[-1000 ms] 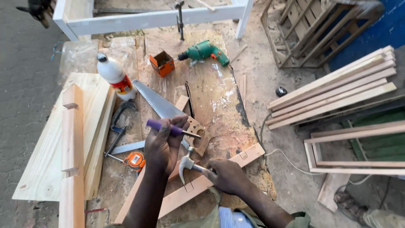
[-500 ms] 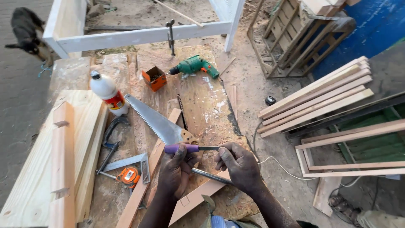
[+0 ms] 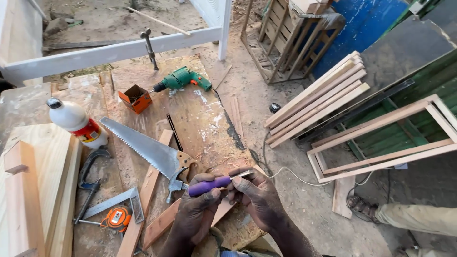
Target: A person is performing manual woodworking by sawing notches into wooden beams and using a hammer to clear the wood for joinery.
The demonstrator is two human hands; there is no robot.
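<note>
My left hand (image 3: 197,209) is closed around the purple handle of a chisel-like tool (image 3: 209,184), held level above the bench. My right hand (image 3: 259,195) meets it from the right, fingers pinching the tool's metal blade (image 3: 243,174). A metal hammer head (image 3: 173,188) shows just left of my left hand; who or what holds it is hidden. A hand saw (image 3: 143,148) lies diagonally on the chipboard bench top (image 3: 190,114), its wooden handle right behind my hands. Wooden strips (image 3: 151,183) lie under the saw and my hands.
On the bench: a white glue bottle (image 3: 76,124), orange box (image 3: 135,98), green drill (image 3: 183,78), clamp (image 3: 89,178), metal square (image 3: 114,203), tape measure (image 3: 116,217), stacked planks (image 3: 33,190). Slats (image 3: 316,102) and wooden frames (image 3: 381,138) lie right. Another person's sandalled foot (image 3: 359,203) is at bottom right.
My hands have drawn together lower over the bench. My right hand, which held the hammer a second ago, now pinches the purple tool's blade. The view shifted right.
</note>
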